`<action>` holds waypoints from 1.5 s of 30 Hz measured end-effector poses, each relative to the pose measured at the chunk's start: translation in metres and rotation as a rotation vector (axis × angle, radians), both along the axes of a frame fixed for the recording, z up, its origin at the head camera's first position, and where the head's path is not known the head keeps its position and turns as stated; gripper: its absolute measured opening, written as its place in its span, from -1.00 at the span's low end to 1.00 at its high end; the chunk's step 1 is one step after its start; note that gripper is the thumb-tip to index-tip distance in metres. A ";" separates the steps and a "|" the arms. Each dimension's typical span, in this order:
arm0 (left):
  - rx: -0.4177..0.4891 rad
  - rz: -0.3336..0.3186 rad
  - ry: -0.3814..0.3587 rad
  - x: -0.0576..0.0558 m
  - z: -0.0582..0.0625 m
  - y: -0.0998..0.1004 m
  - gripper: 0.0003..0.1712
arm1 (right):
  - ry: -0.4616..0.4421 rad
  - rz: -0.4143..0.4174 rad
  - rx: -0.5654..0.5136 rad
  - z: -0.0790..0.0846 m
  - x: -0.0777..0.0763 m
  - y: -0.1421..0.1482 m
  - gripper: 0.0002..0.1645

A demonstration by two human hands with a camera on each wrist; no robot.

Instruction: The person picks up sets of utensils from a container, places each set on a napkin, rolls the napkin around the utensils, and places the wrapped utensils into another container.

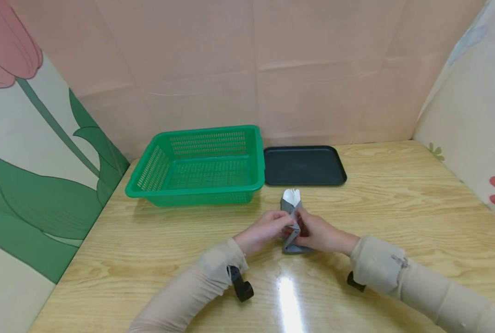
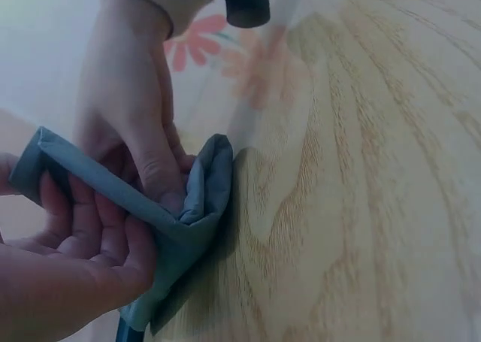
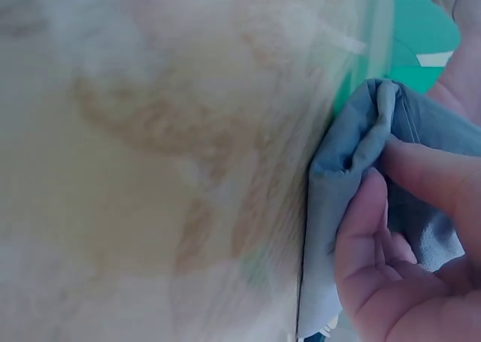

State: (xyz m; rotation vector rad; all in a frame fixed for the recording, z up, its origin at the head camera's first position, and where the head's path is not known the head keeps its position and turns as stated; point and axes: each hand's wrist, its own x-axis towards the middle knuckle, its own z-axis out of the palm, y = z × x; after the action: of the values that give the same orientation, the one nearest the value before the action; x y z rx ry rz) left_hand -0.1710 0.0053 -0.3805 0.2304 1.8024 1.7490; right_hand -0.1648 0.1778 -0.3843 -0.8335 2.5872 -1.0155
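A folded grey cloth pouch point(image 1: 296, 249) lies on the table in front of me. From its far end stick out shiny pale metal ends point(image 1: 291, 196), which look like a spoon head and fork tines. My left hand point(image 1: 268, 230) grips the cloth's raised edge from the left, fingers curled under the fold in the left wrist view. From the other side my right hand point(image 1: 320, 232) pinches the cloth point(image 3: 331, 207) between thumb and fingers, near a folded corner. Most of what the cloth wraps is hidden.
A green plastic basket point(image 1: 206, 190) stands at the back left of the wooden table point(image 1: 397, 194). Beside it, against the back wall, lies a black tray point(image 1: 303, 165). Dark camera mounts point(image 1: 242, 289) hang from both wrists.
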 end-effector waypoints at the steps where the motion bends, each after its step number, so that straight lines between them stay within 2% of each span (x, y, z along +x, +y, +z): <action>1: 0.006 -0.003 -0.003 0.000 0.000 0.001 -0.73 | -0.004 0.004 -0.004 0.000 0.000 0.000 -0.52; 8: 0.009 -0.002 -0.036 0.001 0.001 0.006 -0.73 | -0.045 0.012 -0.017 0.002 -0.001 0.004 -0.38; 16: 0.012 0.003 -0.053 -0.001 -0.004 0.009 -0.74 | -0.248 -0.036 -0.066 0.002 -0.004 0.012 -0.20; 19: 0.015 0.006 -0.056 -0.001 -0.005 0.009 -0.76 | -0.298 -0.054 -0.084 0.002 -0.005 0.014 -0.19; 26: 0.001 0.045 -0.068 -0.003 -0.005 0.012 -0.68 | -0.303 -0.098 -0.077 0.005 -0.001 0.021 -0.10; 30: -0.020 0.071 -0.059 -0.002 -0.006 0.014 -0.66 | -0.350 -0.152 -0.045 0.008 0.002 0.027 -0.03; 33: -0.048 0.076 -0.021 -0.001 -0.008 0.015 -0.71 | -0.374 -0.192 -0.022 0.013 0.003 0.030 -0.06; 37: -0.097 0.049 0.075 -0.001 -0.013 0.015 -0.74 | -0.421 -0.253 -0.067 0.021 0.006 0.032 -0.13; 40: -0.144 0.000 0.178 -0.001 -0.016 0.014 -0.76 | -0.436 -0.296 -0.094 0.026 0.008 0.032 -0.15; 45: -0.257 -0.089 0.361 0.001 -0.018 0.013 -0.83 | -0.417 -0.314 -0.082 0.029 0.009 0.033 -0.21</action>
State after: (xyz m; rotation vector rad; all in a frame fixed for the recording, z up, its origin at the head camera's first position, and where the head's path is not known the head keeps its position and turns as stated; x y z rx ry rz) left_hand -0.1699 0.0179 -0.3988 0.5386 2.2135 1.4632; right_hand -0.1556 0.2108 -0.3554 -0.1953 2.3629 -1.2323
